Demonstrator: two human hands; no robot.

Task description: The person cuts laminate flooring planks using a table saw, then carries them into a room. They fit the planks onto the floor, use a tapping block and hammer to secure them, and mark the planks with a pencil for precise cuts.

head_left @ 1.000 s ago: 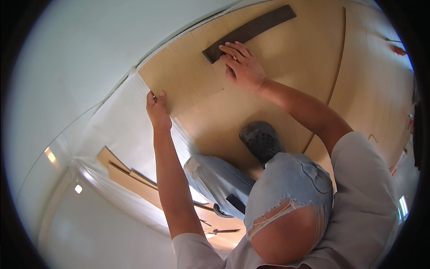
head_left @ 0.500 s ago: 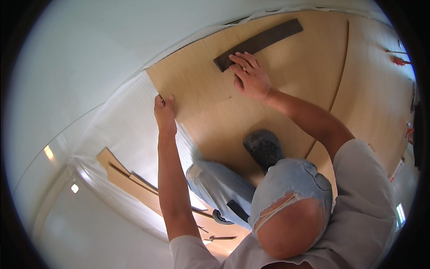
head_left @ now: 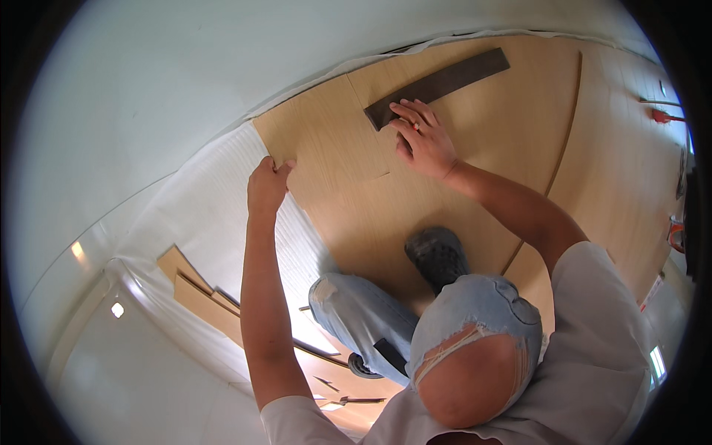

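Note:
Pale wood-look floor planks (head_left: 319, 141) lie joined in rows, ending in an edge at the left. At that edge is my left hand (head_left: 267, 189), closed, its thumb over the end of a plank and the other fingers curled and partly hidden. A dark, flat strip (head_left: 452, 80) lies across the planks near the wall. Over its left end rests my right hand (head_left: 426, 141), fingers stretched out and slightly bent, touching the strip without wrapping round it. White underlay sheeting (head_left: 222, 174) shows beside my left hand.
A white wall (head_left: 245, 59) bounds the far side. Cut plank pieces (head_left: 211, 308) lie at the lower left, with small offcuts (head_left: 360, 401) nearby. My dark shoe (head_left: 436, 256) stands on the planks. A long dark strip (head_left: 567, 133) runs to the right; a red-handled tool (head_left: 660, 116) lies beyond.
My left hand has shifted slightly left along the plank edge. My right hand remains at the strip's left end, its fingers drawn a little closer together. The whole view has tilted slightly.

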